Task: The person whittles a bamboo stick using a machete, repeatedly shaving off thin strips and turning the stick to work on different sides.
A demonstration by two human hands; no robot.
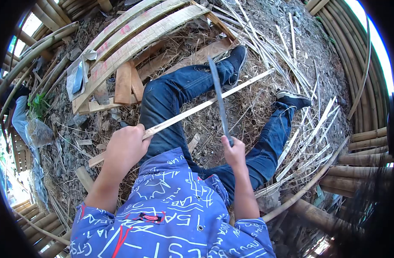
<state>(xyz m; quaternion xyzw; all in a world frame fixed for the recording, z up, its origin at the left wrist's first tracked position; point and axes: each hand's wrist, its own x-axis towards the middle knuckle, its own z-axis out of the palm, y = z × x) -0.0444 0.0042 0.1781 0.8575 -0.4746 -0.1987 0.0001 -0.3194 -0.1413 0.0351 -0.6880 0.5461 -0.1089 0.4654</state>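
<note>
My left hand (127,145) is closed around a long pale bamboo strip (184,115). The strip slants up to the right across my bent leg, with its short end sticking out behind the hand. In my right hand (234,150) is the handle of a long machete (218,92), its grey blade pointing up and away from me. Midway along, the blade crosses over the strip in this view. Both my legs (162,107) are spread on the ground around the work.
A slatted wooden frame (141,38) lies at the upper left, with a phone (79,78) on it. Loose bamboo strips (308,142) and shavings litter the ground at right. Bamboo poles (356,64) line both sides. Wood blocks (125,84) sit beside my knee.
</note>
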